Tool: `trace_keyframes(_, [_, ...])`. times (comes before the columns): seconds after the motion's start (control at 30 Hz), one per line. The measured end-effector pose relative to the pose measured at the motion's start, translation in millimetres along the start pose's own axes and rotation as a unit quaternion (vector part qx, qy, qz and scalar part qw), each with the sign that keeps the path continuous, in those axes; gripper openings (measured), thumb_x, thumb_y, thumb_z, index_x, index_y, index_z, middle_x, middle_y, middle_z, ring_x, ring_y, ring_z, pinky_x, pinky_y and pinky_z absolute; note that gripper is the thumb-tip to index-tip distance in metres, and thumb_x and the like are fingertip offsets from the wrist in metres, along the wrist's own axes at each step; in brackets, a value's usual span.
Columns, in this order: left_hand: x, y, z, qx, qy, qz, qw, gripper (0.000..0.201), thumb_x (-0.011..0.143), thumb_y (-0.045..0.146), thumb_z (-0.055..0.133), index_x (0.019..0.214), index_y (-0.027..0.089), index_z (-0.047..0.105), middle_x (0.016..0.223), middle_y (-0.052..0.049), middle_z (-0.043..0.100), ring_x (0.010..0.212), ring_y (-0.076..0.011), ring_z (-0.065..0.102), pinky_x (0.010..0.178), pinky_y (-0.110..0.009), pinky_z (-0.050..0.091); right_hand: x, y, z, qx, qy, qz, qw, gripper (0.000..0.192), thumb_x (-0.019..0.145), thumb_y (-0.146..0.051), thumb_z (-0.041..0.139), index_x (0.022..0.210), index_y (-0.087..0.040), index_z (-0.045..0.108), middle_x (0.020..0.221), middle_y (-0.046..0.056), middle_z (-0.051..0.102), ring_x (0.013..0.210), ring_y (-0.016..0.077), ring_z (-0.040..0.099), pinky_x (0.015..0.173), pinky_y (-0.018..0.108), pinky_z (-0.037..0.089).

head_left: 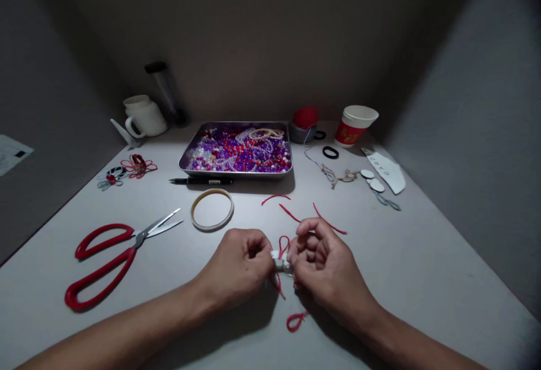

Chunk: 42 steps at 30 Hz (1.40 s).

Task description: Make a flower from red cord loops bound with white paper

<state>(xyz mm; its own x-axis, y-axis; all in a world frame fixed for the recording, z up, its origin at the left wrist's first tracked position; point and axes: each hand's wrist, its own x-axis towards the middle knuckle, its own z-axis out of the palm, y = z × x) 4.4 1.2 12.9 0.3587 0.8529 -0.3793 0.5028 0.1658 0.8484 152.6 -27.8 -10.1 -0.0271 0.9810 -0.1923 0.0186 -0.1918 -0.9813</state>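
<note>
On the right, a white plate [391, 174] is bearing the word "GARDEN" in spaced capitals, the letters running from its near part toward its far end. Far right, a paper cup [355, 126] is showing gold characters on red, too blurred for reading. A pen [200, 181] is carrying pale, illegibly small marking.

Left hand [247, 263] knuckles-up, fingers curled into pinch. Right hand [325, 263] opposite, slightly apart, fingers loosely bent. Forearms [139, 318] angled inward.
</note>
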Motion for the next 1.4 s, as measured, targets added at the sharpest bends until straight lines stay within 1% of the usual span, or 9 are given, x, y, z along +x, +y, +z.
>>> trace_keyframes(0.33, [1, 0, -1.7, -0.081, 0.032, 0.001, 0.996, 0.010, 0.063, 0.018, 0.043, 0.054, 0.016, 0.046, 0.040, 0.006, 0.042, 0.036, -0.0052, 0.032, 0.037, -0.017, 0.022, 0, 3, -1, 0.031, -0.009, 0.005, 0.999, 0.021, 0.072, -0.018, 0.056, 0.086, -0.022, 0.040, 0.064, -0.006, 0.052, 0.042, 0.0063, 0.044, 0.037, 0.018, 0.040])
trace_keyframes(0.43, [-1, 1, -3.5, -0.127, 0.034, 0.008, 0.991, 0.009, 0.063, 0.020, 0.044, 0.055, 0.016, 0.048, 0.040, 0.005, 0.044, 0.036, -0.0060, 0.035, 0.036, -0.017, 0.024, -1, 2, -3, 0.074, -0.032, 0.018, 0.997, 0.026, 0.075, -0.023, 0.055, 0.098, -0.022, 0.043, 0.076, -0.001, 0.056, 0.047, 0.0080, 0.051, 0.037, 0.019, 0.043])
trace_keyframes(0.53, [-1, 0, -5.8, -0.137, 0.079, 0.034, 0.987, 0.011, 0.063, 0.020, 0.046, 0.053, 0.016, 0.048, 0.038, 0.005, 0.043, 0.035, -0.0059, 0.035, 0.036, -0.018, 0.024, -2, 0, -6, 0.099, -0.036, 0.009, 0.994, 0.028, 0.075, -0.024, 0.055, 0.101, -0.021, 0.044, 0.089, 0.004, 0.057, 0.048, 0.0087, 0.055, 0.037, 0.021, 0.044])
trace_keyframes(0.73, [4, -9, -8.0, -0.198, 0.123, 0.049, 0.971, 0.012, 0.066, 0.021, 0.048, 0.055, 0.017, 0.048, 0.039, 0.006, 0.043, 0.034, -0.0051, 0.031, 0.035, -0.018, 0.022, 1, -4, -13, 0.134, 0.081, -0.070, 0.985, 0.020, 0.073, -0.022, 0.061, 0.089, -0.019, 0.051, 0.070, 0.000, 0.060, 0.047, 0.0103, 0.056, 0.039, 0.021, 0.047])
trace_keyframes(0.87, [6, -12, -5.4, -0.182, 0.119, 0.061, 0.974, 0.012, 0.067, 0.020, 0.048, 0.055, 0.016, 0.048, 0.041, 0.005, 0.043, 0.035, -0.0053, 0.033, 0.036, -0.019, 0.023, 9, -9, -18, 0.290, 0.074, 0.005, 0.954, 0.018, 0.061, -0.016, 0.063, 0.076, -0.019, 0.052, 0.073, -0.001, 0.056, 0.045, 0.0054, 0.047, 0.030, 0.013, 0.034])
trace_keyframes(0.93, [7, -12, -3.7, -0.174, 0.117, 0.065, 0.976, 0.012, 0.067, 0.020, 0.047, 0.055, 0.016, 0.047, 0.041, 0.005, 0.043, 0.036, -0.0052, 0.033, 0.037, -0.019, 0.024, 13, -10, -20, 0.310, 0.077, 0.045, 0.946, 0.020, 0.056, -0.014, 0.061, 0.074, -0.019, 0.051, 0.069, -0.002, 0.053, 0.045, 0.0055, 0.044, 0.028, 0.011, 0.028])
trace_keyframes(1.0, [7, -13, -2.5, -0.172, 0.114, 0.069, 0.976, 0.012, 0.066, 0.019, 0.045, 0.055, 0.016, 0.047, 0.041, 0.005, 0.043, 0.036, -0.0053, 0.033, 0.037, -0.019, 0.023, 14, -9, -22, 0.290, 0.082, 0.047, 0.952, 0.020, 0.056, -0.016, 0.059, 0.074, -0.020, 0.050, 0.068, -0.003, 0.052, 0.045, 0.0052, 0.044, 0.029, 0.011, 0.029])
trace_keyframes(1.17, [7, -16, -2.5, -0.159, 0.112, 0.086, 0.977, 0.011, 0.065, 0.017, 0.045, 0.055, 0.016, 0.048, 0.041, 0.005, 0.044, 0.036, -0.0059, 0.035, 0.037, -0.018, 0.025, 10, -3, -24, 0.153, 0.060, 0.044, 0.985, 0.018, 0.058, -0.014, 0.066, 0.070, -0.017, 0.054, 0.064, -0.002, 0.058, 0.048, 0.0092, 0.055, 0.045, 0.020, 0.047])
trace_keyframes(1.4, [5, -20, -4.4, -0.145, 0.100, 0.103, 0.979, 0.013, 0.067, 0.017, 0.045, 0.054, 0.016, 0.050, 0.041, 0.005, 0.045, 0.037, -0.0068, 0.037, 0.038, -0.019, 0.026, 0, 7, -38, -0.025, 0.121, 0.009, 0.992, 0.013, 0.066, -0.019, 0.065, 0.066, -0.017, 0.052, 0.058, 0.000, 0.061, 0.052, 0.0124, 0.059, 0.043, 0.018, 0.043])
